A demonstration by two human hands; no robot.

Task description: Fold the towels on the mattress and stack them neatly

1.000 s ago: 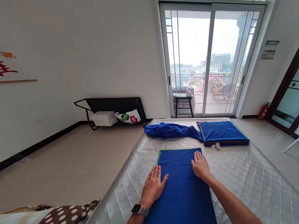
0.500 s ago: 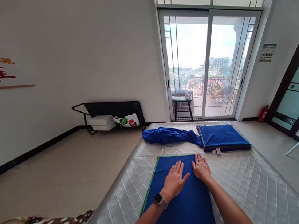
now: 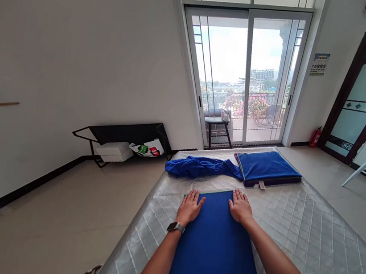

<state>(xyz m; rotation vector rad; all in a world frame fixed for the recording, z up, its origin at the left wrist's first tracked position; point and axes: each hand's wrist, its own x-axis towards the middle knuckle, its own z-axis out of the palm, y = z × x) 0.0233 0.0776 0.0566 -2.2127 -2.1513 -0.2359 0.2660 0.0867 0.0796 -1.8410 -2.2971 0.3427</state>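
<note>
A blue towel [image 3: 213, 249] with green edging lies flat and smooth in front of me on a silver quilted mattress cover [image 3: 305, 229]. My left hand [image 3: 190, 206], with a watch [image 3: 176, 227] at the wrist, rests flat on the towel's far left corner, fingers stretched out. On the far right corner my right hand [image 3: 240, 206] lies flat as well, its thumb apart. Neither hand grips anything. Beyond them sits a neat stack of folded blue towels [image 3: 268, 165] with a white tag at its front. A crumpled blue cloth [image 3: 202, 167] lies left of that stack.
Left of the bed, a black folding frame [image 3: 126, 133] leans by the wall with a white box [image 3: 113, 151] and a printed bag [image 3: 148, 147]. A sliding glass door [image 3: 231, 76] is ahead. A fire extinguisher [image 3: 315, 137] and white-legged furniture [image 3: 364, 165] stand to the right.
My left hand has slid left from the towel's middle to its far left corner. The right hand stays on the far right corner. The view has turned slightly to the right.
</note>
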